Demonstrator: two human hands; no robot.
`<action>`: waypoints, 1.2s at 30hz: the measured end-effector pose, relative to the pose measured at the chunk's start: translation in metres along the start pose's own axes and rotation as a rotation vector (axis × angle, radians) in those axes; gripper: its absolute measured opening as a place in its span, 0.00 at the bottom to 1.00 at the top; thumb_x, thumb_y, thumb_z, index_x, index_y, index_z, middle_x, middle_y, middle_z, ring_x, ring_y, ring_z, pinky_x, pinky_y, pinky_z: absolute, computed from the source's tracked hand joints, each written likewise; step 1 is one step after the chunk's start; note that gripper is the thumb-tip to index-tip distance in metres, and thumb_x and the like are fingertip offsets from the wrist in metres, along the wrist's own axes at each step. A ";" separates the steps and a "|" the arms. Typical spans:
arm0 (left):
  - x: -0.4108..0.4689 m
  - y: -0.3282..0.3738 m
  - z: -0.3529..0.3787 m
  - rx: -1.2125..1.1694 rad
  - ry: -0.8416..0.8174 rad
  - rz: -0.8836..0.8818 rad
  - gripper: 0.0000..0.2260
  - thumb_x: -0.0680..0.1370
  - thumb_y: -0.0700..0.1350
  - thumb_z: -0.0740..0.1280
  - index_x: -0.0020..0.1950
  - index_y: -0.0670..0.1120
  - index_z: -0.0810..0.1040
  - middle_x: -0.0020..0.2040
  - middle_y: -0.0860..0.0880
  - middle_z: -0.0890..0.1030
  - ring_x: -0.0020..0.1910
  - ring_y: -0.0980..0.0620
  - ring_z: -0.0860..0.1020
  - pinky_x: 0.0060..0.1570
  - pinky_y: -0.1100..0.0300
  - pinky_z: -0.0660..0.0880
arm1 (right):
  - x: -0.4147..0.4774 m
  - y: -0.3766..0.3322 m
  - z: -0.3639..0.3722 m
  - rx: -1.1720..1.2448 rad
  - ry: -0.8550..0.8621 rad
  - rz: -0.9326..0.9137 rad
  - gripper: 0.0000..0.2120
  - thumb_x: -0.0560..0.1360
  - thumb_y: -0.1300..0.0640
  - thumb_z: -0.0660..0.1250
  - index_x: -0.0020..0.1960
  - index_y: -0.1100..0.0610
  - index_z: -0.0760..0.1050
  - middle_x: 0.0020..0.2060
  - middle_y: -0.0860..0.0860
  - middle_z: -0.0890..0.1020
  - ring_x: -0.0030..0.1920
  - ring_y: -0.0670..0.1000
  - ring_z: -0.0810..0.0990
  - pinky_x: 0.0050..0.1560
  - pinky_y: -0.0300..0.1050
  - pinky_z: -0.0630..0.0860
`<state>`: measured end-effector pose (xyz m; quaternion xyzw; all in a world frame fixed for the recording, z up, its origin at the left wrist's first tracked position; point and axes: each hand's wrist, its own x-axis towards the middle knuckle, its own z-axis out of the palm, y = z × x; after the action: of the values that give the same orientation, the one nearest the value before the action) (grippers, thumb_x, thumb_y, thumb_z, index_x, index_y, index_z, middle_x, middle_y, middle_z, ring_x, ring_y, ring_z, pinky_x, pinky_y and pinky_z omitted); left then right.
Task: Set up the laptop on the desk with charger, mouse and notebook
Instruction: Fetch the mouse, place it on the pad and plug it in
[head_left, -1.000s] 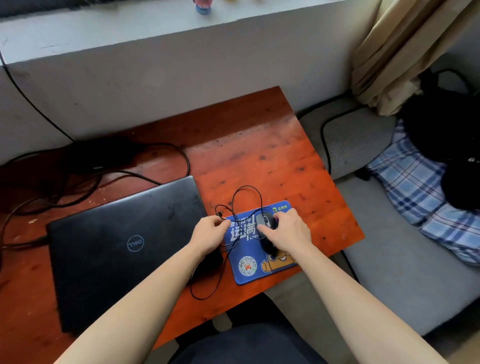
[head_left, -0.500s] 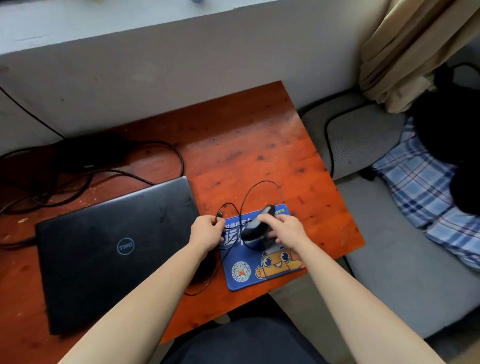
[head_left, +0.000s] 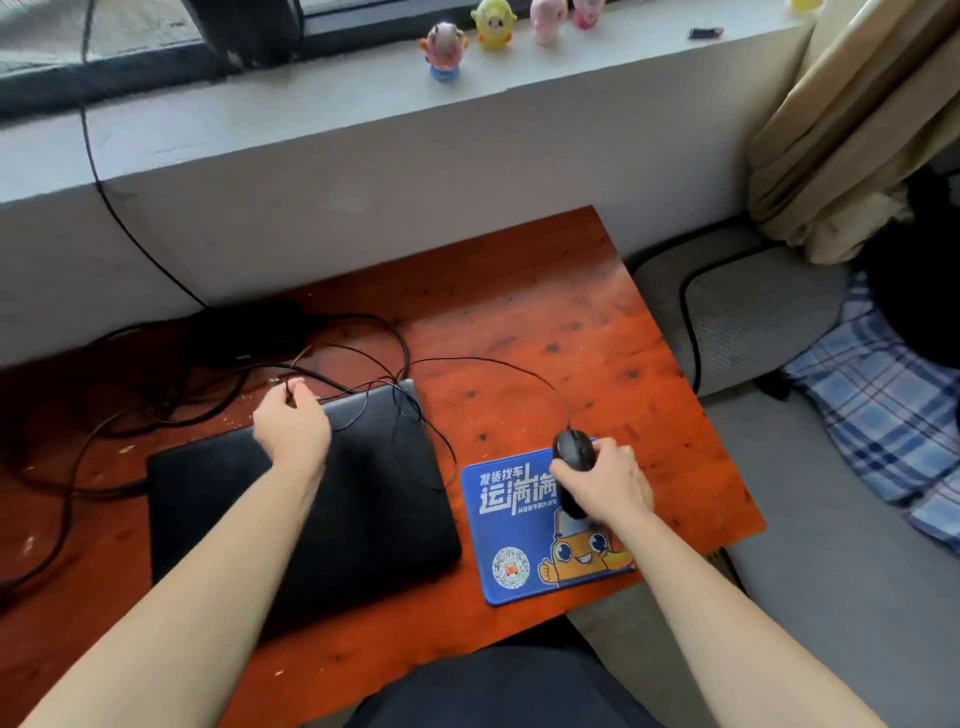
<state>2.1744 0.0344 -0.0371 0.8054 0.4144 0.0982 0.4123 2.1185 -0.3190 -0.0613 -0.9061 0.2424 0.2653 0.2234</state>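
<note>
Head view: closed laptop (head_left: 306, 499) lying on the bench (head_left: 545, 332). Right hand (head_left: 605, 483) clasping the light, smooth mouse (head_left: 571, 457) by its sides, over the blue pad (head_left: 511, 525). Left hand (head_left: 291, 423) pinching the limp mouse cable (head_left: 488, 362) near its plug end, likely best gripped there.

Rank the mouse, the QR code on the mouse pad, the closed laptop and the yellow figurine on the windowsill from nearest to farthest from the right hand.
1. Mouse: gripped in the right hand, over the mouse pad.
2. QR code: on the pad's near left corner.
3. Laptop: left of the pad, lid closed.
4. Yellow figurine: far back on the windowsill.
</note>
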 end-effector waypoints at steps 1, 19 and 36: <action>0.007 0.001 -0.009 -0.040 0.003 -0.031 0.10 0.78 0.48 0.63 0.45 0.45 0.81 0.45 0.45 0.83 0.52 0.40 0.80 0.56 0.53 0.73 | -0.005 -0.004 0.009 -0.085 -0.012 -0.044 0.36 0.61 0.26 0.61 0.59 0.50 0.70 0.52 0.52 0.72 0.52 0.58 0.79 0.45 0.49 0.69; 0.027 0.038 -0.151 -0.553 0.152 -0.077 0.20 0.78 0.33 0.54 0.69 0.43 0.68 0.48 0.43 0.78 0.24 0.56 0.75 0.21 0.63 0.73 | -0.046 -0.128 0.054 0.047 -0.056 -0.503 0.43 0.77 0.46 0.69 0.81 0.53 0.47 0.58 0.53 0.81 0.61 0.58 0.78 0.59 0.53 0.76; 0.067 -0.025 -0.241 -0.646 0.223 0.026 0.24 0.80 0.35 0.62 0.74 0.46 0.63 0.47 0.44 0.79 0.31 0.53 0.82 0.29 0.60 0.79 | -0.030 -0.235 0.103 -0.338 -0.160 -0.601 0.12 0.77 0.49 0.70 0.44 0.58 0.85 0.45 0.54 0.87 0.52 0.56 0.83 0.52 0.44 0.76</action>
<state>2.0821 0.2335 0.0865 0.6228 0.3938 0.3171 0.5971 2.1888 -0.0708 -0.0573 -0.9374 -0.1007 0.2944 0.1565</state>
